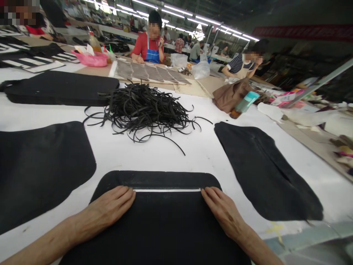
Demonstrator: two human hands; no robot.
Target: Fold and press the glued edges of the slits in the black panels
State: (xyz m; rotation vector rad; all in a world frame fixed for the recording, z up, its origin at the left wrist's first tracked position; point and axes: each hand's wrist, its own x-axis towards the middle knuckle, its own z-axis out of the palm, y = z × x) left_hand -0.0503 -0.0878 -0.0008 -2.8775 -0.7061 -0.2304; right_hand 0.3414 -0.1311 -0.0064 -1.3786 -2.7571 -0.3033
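A black sheet panel with rounded top corners lies in front of me on the white table. A narrow straight white line runs across it near its far edge; I cannot tell whether it is a slit or a strip. My left hand rests flat on the panel, fingertips at the line's left end. At the right end, my right hand lies in the same way, fingers stretched out on the black surface. Both thumbs are hidden.
Beyond the panel is a tangled pile of thin black strips. Black panels lie left and right, the right panel with a long slit. A black stack, a bottle and a pink basket stand farther back. People work behind.
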